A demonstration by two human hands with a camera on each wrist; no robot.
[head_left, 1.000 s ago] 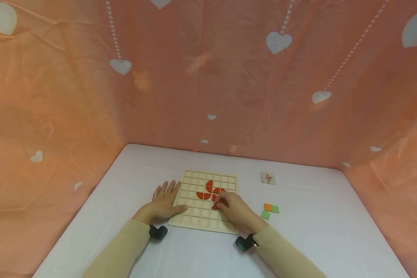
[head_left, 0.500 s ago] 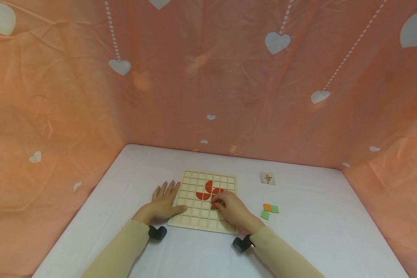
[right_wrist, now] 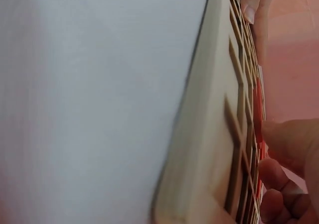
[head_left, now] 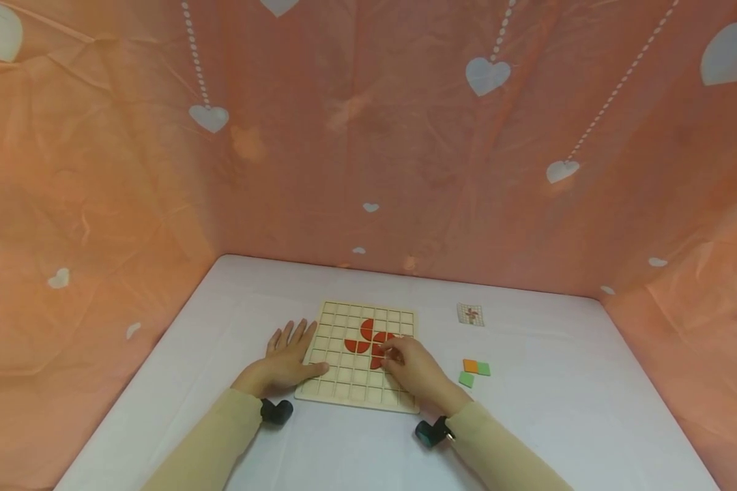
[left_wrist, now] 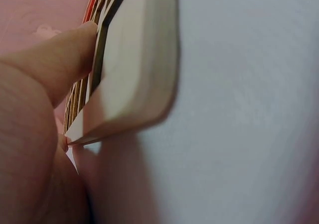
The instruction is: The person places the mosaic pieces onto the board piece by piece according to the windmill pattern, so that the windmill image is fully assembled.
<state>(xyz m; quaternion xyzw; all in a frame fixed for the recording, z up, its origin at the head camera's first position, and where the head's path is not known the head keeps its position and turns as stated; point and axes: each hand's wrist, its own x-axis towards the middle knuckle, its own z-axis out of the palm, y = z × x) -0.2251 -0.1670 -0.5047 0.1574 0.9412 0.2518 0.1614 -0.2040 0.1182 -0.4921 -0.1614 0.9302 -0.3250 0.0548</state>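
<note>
A pale wooden grid board [head_left: 344,392] lies on the white table. Red quarter-circle tiles [head_left: 367,330] sit in its middle squares, paired into half-circle shapes like a pinwheel. My left hand [head_left: 288,361] is spread flat at the board's left side, its thumb on the board. In the left wrist view the thumb [left_wrist: 65,55] reaches over the rim. My right hand [head_left: 414,368] is over the board's right part with curled fingers, thumb and fingertips at a lower red tile [head_left: 376,363]. In the right wrist view the thumb [right_wrist: 284,137] meets the red tile edge.
Right of the board lie an orange square tile [head_left: 470,366] and two green tiles [head_left: 466,379]. Farther back is a small card [head_left: 471,314] printed with a grid and red pattern. A pink cloth with white hearts [head_left: 344,136] surrounds the table [head_left: 540,354].
The right fingertips have shifted slightly to the right relative to the lower red tiles, which now show more fully. The left hand stays in place on the board's edge.
</note>
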